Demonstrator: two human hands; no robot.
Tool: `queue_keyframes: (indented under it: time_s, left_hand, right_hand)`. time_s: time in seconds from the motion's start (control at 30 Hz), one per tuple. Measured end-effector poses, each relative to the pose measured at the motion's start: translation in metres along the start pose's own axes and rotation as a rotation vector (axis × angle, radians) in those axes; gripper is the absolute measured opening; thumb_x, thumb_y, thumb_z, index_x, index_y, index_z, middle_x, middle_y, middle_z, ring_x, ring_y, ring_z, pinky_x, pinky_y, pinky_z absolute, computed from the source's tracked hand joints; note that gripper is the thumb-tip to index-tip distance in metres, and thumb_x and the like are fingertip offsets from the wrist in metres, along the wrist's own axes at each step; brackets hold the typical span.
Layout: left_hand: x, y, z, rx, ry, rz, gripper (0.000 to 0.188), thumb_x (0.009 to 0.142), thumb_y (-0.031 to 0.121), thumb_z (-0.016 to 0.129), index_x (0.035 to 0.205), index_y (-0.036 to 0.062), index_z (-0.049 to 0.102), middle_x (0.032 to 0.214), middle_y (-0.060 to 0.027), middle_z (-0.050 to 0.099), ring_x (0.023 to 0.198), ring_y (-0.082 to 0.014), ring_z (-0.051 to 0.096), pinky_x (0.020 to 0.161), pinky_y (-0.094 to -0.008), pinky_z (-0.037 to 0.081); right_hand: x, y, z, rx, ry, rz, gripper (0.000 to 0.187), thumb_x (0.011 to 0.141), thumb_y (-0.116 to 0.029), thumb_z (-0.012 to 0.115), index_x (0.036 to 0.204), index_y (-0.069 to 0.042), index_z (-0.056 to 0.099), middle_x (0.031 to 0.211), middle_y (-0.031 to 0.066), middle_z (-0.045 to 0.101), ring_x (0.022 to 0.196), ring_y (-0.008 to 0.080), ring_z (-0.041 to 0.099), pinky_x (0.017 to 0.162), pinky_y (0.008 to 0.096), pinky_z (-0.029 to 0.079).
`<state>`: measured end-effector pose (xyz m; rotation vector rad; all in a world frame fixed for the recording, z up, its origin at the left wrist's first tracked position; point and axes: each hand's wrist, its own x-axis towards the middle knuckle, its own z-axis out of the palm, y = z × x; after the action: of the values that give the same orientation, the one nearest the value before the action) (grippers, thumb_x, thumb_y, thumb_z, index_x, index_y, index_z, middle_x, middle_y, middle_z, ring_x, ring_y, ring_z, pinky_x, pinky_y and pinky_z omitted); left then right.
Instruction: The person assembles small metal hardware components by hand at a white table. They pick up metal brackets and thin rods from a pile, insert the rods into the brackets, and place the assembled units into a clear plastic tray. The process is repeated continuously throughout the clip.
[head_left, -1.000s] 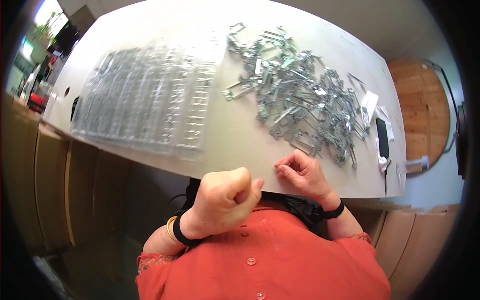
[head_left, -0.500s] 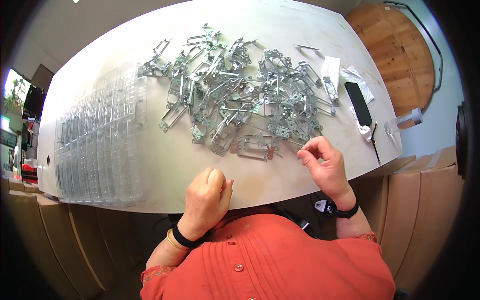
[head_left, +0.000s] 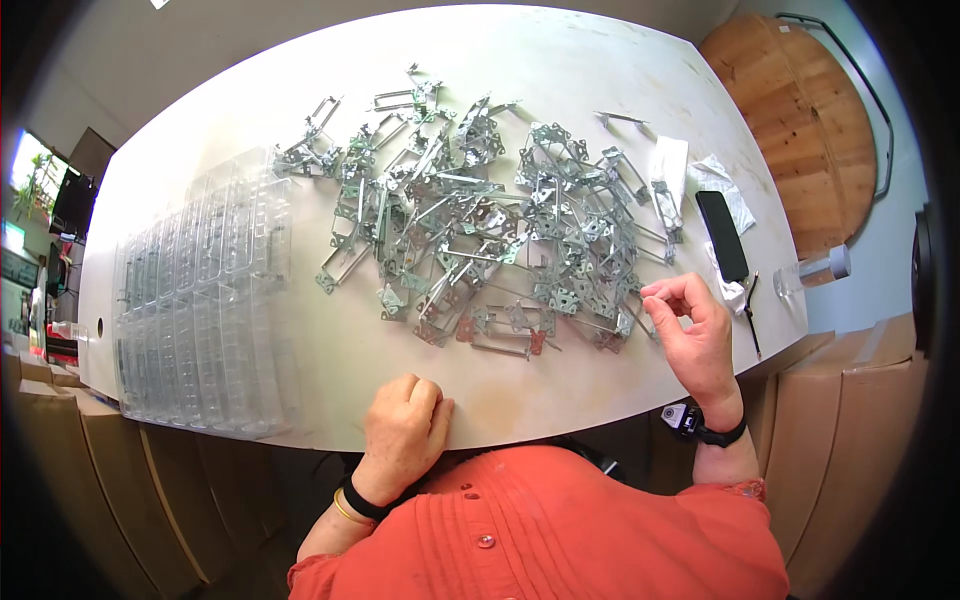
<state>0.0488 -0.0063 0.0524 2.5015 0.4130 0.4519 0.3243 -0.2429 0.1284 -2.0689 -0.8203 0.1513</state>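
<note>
A tangled heap of silvery metal brackets (head_left: pixel 490 225), with flat punched plates and thin bars, spreads over the middle of the white table (head_left: pixel 560 400). My left hand (head_left: pixel 402 430) is closed in a fist at the table's near edge, apart from the heap, and nothing sticks out of it. At the heap's near right side, my right hand (head_left: pixel 692 330) pinches thumb and index finger together. A thin bracket piece lies right beside those fingertips; whether they grip it or something small, I cannot make out. One bracket with reddish ends (head_left: pixel 503 330) lies at the heap's front.
Clear plastic trays (head_left: pixel 200 300) stand in a stack on the left. To the right lie a black phone (head_left: pixel 722 235), white tissue (head_left: pixel 722 180), a clear bottle (head_left: pixel 815 270) and a thin black cord (head_left: pixel 752 320). Cardboard boxes (head_left: pixel 840 440) flank the table.
My right hand has moved right, away from the heap's front edge, still pinched. My left fist stays near the table edge. The whole view has shifted slightly, with the table lower in the picture.
</note>
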Motion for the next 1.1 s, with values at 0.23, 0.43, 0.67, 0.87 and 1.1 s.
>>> queue_keyframes:
  time_s: [0.23, 0.43, 0.67, 0.87, 1.1]
  left_hand:
    - [0.002, -0.002, 0.002, 0.010, -0.019, -0.015, 0.019, 0.090, 0.009, 0.083, 0.092, 0.0060, 0.064, 0.085, -0.0124, 0.061, 0.077, -0.0358, 0.062, 0.070, -0.0460, 0.050]
    - [0.002, -0.003, 0.003, -0.011, -0.015, -0.031, 0.019, 0.090, 0.009, 0.083, 0.092, 0.0066, 0.064, 0.085, -0.0121, 0.062, 0.077, -0.0358, 0.063, 0.071, -0.0459, 0.050]
    - [0.002, -0.005, 0.003, -0.016, -0.009, -0.017, 0.019, 0.090, 0.009, 0.082, 0.092, 0.0073, 0.064, 0.085, -0.0106, 0.062, 0.077, -0.0355, 0.063, 0.071, -0.0459, 0.050]
    - [-0.004, -0.008, 0.008, 0.025, 0.046, 0.026, 0.020, 0.090, 0.009, 0.083, 0.092, 0.0077, 0.063, 0.084, -0.0103, 0.061, 0.076, -0.0339, 0.061, 0.069, -0.0456, 0.048]
    - [-0.008, -0.013, 0.009, 0.034, 0.074, 0.088, 0.019, 0.090, 0.009, 0.082, 0.092, 0.0079, 0.063, 0.085, -0.0099, 0.060, 0.076, -0.0324, 0.059, 0.070, -0.0444, 0.047]
  right_hand:
    - [0.016, -0.010, -0.001, -0.013, 0.001, -0.057, 0.010, 0.103, -0.002, 0.076, 0.104, -0.001, 0.066, 0.101, 0.0097, 0.080, 0.081, 0.0115, 0.072, 0.076, 0.0286, 0.058]
    - [0.022, -0.023, -0.003, -0.067, -0.021, -0.099, 0.010, 0.102, -0.003, 0.077, 0.104, -0.001, 0.067, 0.093, 0.0073, 0.077, 0.079, 0.0128, 0.072, 0.075, 0.0291, 0.058]
    - [0.023, -0.033, 0.004, -0.087, -0.045, -0.122, 0.011, 0.102, -0.003, 0.077, 0.104, -0.001, 0.067, 0.092, 0.0071, 0.076, 0.078, 0.0136, 0.072, 0.074, 0.0299, 0.058]
    - [0.027, -0.032, 0.021, -0.016, -0.057, -0.121, 0.012, 0.101, -0.002, 0.078, 0.103, -0.001, 0.067, 0.099, 0.0088, 0.078, 0.080, 0.0142, 0.071, 0.074, 0.0300, 0.057]
    - [0.034, -0.025, 0.044, -0.056, -0.110, -0.191, 0.016, 0.097, -0.003, 0.080, 0.100, -0.002, 0.065, 0.122, 0.0171, 0.077, 0.081, 0.0190, 0.071, 0.073, 0.0317, 0.058]
